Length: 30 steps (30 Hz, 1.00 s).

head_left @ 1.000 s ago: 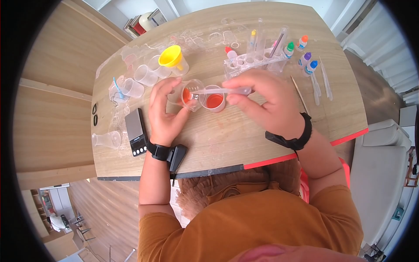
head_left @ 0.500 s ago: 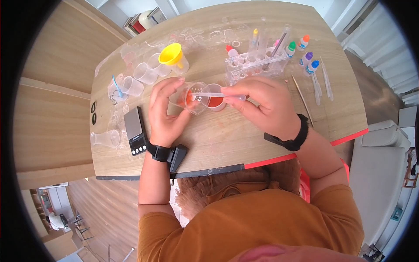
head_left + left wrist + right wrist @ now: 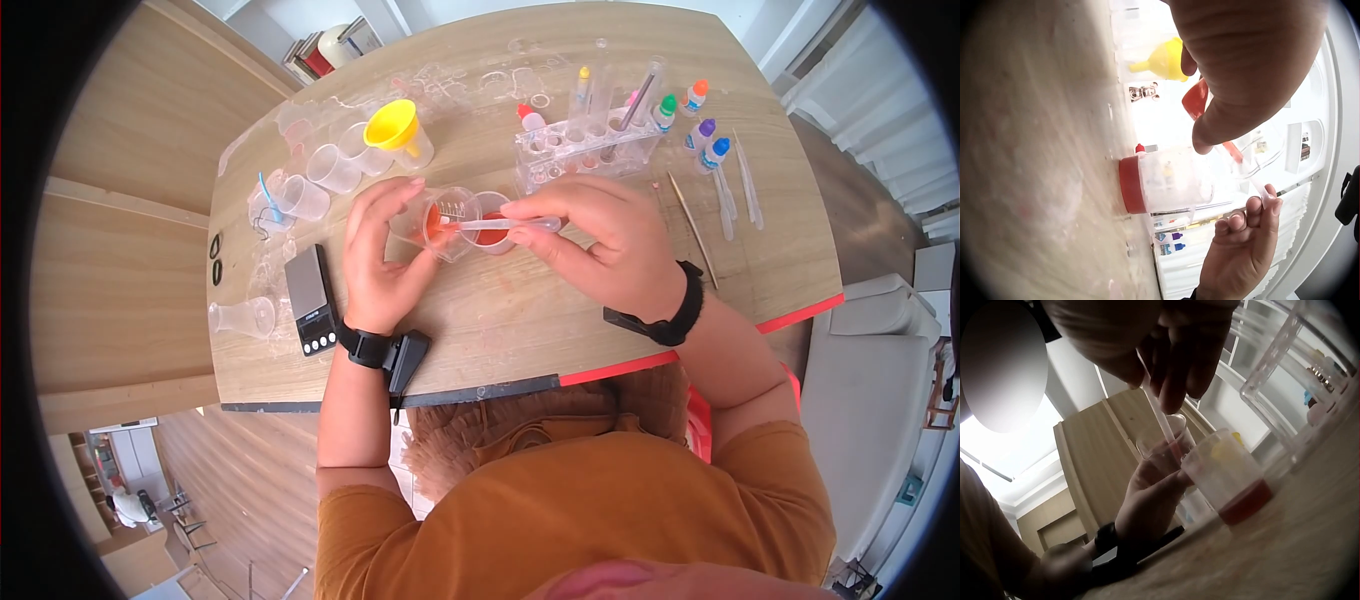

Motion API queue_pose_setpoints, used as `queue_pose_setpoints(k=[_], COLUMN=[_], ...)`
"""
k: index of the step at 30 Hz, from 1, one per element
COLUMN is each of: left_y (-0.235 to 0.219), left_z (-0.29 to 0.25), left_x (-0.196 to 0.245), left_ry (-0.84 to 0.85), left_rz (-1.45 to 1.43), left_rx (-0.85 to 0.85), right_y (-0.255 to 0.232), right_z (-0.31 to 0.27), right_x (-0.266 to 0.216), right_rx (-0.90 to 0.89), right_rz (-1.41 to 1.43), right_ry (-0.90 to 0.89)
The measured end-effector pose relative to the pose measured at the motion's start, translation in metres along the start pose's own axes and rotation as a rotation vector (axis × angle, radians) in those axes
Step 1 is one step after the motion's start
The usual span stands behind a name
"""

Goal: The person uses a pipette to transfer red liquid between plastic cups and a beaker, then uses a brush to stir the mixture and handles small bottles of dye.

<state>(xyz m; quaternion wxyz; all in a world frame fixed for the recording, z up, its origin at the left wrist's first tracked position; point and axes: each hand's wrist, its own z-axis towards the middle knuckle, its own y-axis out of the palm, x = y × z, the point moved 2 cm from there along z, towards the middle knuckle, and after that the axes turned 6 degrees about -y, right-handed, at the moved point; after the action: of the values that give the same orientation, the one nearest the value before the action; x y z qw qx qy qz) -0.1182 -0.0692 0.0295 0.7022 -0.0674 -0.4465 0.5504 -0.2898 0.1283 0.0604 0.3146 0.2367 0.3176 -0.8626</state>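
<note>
My left hand (image 3: 378,262) grips a clear graduated beaker (image 3: 455,203), tilted, with orange-red liquid in its bottom. Between thumb and fingers, my right hand (image 3: 610,245) pinches a clear plastic dropper (image 3: 515,224) whose tip reaches into that beaker. Reddish liquid shows low in the dropper's stem in the right wrist view. A translucent plastic cup (image 3: 1227,472) stands upright on the table, red liquid in its bottom; in the head view the dropper passes over it. The left wrist view shows the cup (image 3: 1169,181) below the left hand.
A clear test tube rack (image 3: 580,155) with tubes stands behind the right hand, several dye bottles (image 3: 715,152) around it. A yellow funnel (image 3: 390,123) sits in a cup among more cups. To the left are a black scale (image 3: 312,300) and a flask (image 3: 243,317). A wooden stick (image 3: 692,230) lies right.
My right hand has shifted slightly left with the dropper, whose bulb sits a little nearer my body. The left hand and beaker have stayed nearly still.
</note>
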Motion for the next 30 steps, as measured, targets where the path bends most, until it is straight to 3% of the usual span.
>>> queue_pose_setpoints(k=[8,11,13,19,30], left_y=[0.0,0.001,0.001,0.001,0.0], left_z=[0.0,0.0,0.0,0.002,0.001], left_x=[-0.005,-0.008,-0.009,-0.014,-0.017], left_ry=[0.001,-0.022,-0.056,-0.069,-0.078], left_rz=[0.01,0.0,0.042,0.056,0.08], left_rx=[0.003,0.004,0.025,0.073,0.094], right_y=[-0.002,-0.008,-0.011,-0.024,-0.02], right_z=[0.001,0.001,0.001,0.005,0.005], right_x=[0.002,0.001,0.005,0.007,0.007], right_rx=[0.058,0.049,0.167,0.259,0.207], right_rz=[0.119,0.162,0.137,0.176,0.022], right_ry=[0.027,0.13,0.121,0.159,0.177])
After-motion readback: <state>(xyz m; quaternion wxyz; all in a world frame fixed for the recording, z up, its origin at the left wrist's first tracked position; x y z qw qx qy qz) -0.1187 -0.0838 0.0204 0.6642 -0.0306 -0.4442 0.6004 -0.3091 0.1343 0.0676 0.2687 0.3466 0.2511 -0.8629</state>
